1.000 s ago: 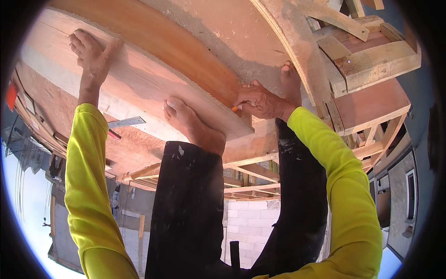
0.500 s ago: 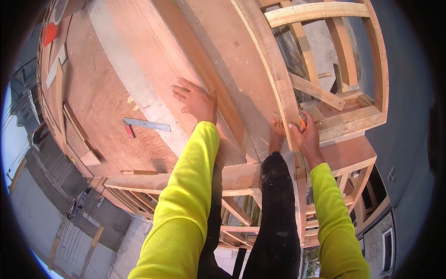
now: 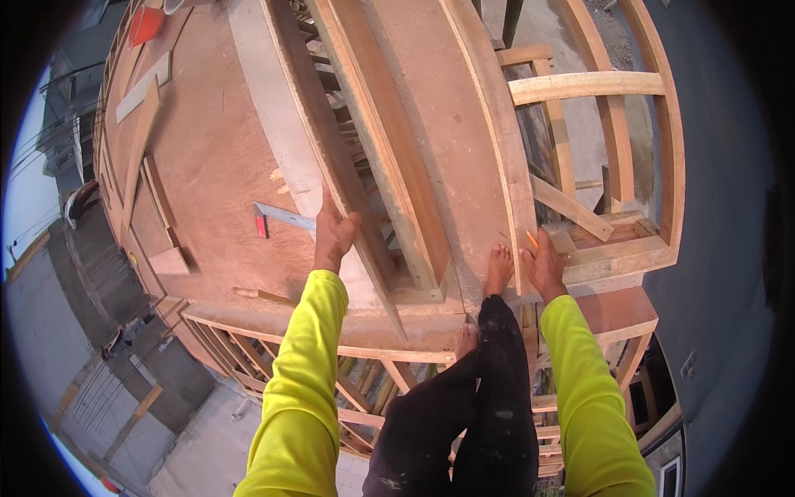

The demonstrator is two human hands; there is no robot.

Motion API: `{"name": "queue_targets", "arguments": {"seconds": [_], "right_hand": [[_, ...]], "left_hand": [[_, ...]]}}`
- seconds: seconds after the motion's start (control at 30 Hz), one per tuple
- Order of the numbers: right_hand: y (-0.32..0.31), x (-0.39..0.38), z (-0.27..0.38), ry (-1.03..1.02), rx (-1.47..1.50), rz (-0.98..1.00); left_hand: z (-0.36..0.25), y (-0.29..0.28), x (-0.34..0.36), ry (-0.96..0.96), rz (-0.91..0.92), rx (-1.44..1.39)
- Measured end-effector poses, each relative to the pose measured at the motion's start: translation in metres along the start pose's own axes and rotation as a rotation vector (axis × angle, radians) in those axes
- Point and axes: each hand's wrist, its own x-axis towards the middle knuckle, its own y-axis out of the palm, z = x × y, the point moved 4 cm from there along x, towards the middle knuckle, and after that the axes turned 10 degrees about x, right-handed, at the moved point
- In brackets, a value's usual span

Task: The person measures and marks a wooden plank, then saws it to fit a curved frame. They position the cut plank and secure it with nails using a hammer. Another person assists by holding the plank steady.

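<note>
My left hand [image 3: 335,232] grips a long board [image 3: 373,257] tilted up on its edge, beside a slatted gap bordered by timber [image 3: 389,149]. My right hand [image 3: 542,269] holds an orange pencil [image 3: 532,241] and rests at the edge of a long curved plywood piece [image 3: 489,108]. My bare feet show between my arms, the right foot [image 3: 498,269] on the plywood surface and the left [image 3: 466,338] partly hidden by my dark trouser leg. Just left of my left hand lies a metal square [image 3: 286,215] with a red handle.
Loose strips and offcuts [image 3: 145,149] lie on the plywood deck [image 3: 207,99] at left, with a red object [image 3: 146,25] beyond. An open curved timber frame [image 3: 667,166] stands at right beside a grey wall [image 3: 712,331]. The deck's edge drops to a lower level at lower left.
The long board has been lifted onto its edge and shifted left, exposing the gap beside it. My left hand has moved from lying flat on it to gripping it. The view has shifted.
</note>
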Motion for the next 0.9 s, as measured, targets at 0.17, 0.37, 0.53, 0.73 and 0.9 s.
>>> {"name": "queue_targets", "arguments": {"seconds": [0.17, 0.37, 0.53, 0.73, 0.9], "right_hand": [[0.016, 0.001, -0.002, -0.013, -0.056, 0.017], [0.005, 0.005, 0.02, 0.071, -0.045, 0.027], [-0.014, -0.032, 0.035, -0.013, 0.107, 0.051], [-0.047, -0.094, 0.056, -0.021, 0.069, 0.169], [-0.081, -0.113, 0.171, -0.173, 0.153, 0.137]], "left_hand": [[0.033, -0.052, -0.007, -0.095, -0.066, 0.008], [0.056, -0.072, -0.017, -0.142, -0.336, 0.014], [0.05, -0.105, -0.053, -0.202, -0.37, -0.233], [0.061, -0.144, -0.128, -0.334, -0.273, -0.355], [0.045, -0.184, -0.212, -0.355, -0.177, -0.299]]}}
